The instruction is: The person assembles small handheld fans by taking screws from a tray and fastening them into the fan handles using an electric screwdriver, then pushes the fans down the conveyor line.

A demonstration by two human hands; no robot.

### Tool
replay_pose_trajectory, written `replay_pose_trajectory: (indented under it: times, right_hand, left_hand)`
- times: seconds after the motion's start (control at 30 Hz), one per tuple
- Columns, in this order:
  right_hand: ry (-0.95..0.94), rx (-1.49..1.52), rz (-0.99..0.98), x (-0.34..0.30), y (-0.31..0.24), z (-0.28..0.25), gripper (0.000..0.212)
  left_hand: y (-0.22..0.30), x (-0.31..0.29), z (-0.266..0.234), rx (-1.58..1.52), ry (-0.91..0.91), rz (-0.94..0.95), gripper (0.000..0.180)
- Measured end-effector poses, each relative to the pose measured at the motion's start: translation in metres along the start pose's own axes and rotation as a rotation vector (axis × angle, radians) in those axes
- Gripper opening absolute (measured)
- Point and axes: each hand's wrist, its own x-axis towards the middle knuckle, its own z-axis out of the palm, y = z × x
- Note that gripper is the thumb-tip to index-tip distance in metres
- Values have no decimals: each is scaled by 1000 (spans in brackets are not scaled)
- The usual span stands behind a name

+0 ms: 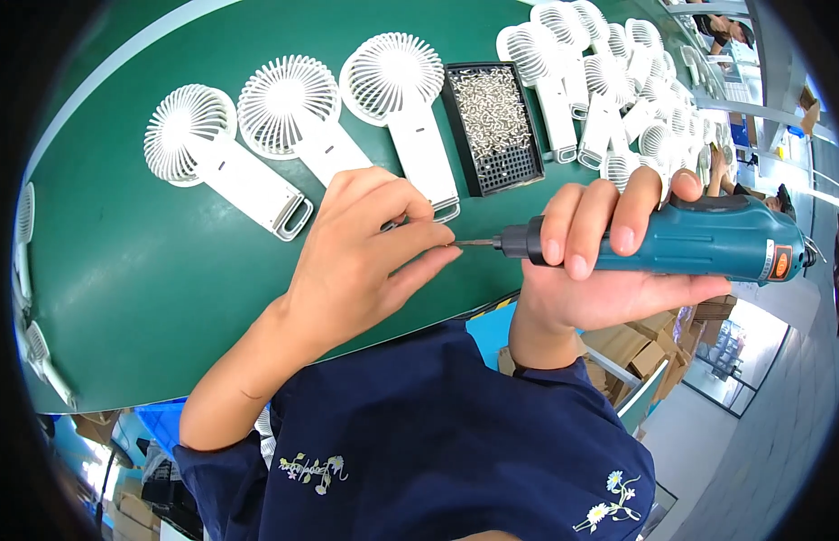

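My right hand (609, 243) is wrapped round a teal and black electric screwdriver (699, 242), held level with its thin bit (476, 242) pointing left. Thumb and fingertips of my left hand (374, 243) are pinched together at the bit's tip; whatever small thing they hold there is hidden. Behind my left hand lie three white handheld fans with round slatted heads: a left fan (244, 180), a middle fan (298, 104) partly covered by my hand, and a right fan (410, 113). Beyond the bit, a black tray (476, 171) holds a heap of small silvery screws (493, 113).
Many more white fans (609, 86) are piled at the far right of the green table (104, 298). A few white parts (41, 352) lie along its left edge. Cardboard boxes (631, 347) stand below the table at the right. Other people's arms (719, 169) show at the far right.
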Motion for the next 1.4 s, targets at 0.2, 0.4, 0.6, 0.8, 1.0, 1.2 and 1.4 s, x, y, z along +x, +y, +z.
replay_pose_trajectory:
  times: [0.2, 0.4, 0.6, 0.8, 1.0, 1.2, 1.4]
  right_hand:
    - [-49, 57, 64, -3, 9, 1, 78]
    - [-376, -10, 23, -4, 22, 8, 86]
    - [-338, -37, 24, -7, 39, 18, 93]
    - [-329, -53, 50, -5, 52, 23, 100]
    - [-378, -39, 85, -4, 56, 19, 100]
    - [-376, -28, 86, -7, 59, 21, 99]
    - [-382, -10, 91, -11, 63, 27, 98]
  left_hand:
    - [-4, -7, -5, -21, -33, -43, 22]
    - [-1, -10, -20, 161, -22, -63, 20]
    - [-3, -20, -35, 218, -80, -173, 31]
    - [-7, -24, -31, 231, -56, -177, 31]
    - [-8, -25, -32, 218, -58, -177, 31]
    - [-9, -26, -32, 202, -39, -174, 30]
    - [-10, -27, -33, 182, -43, -161, 26]
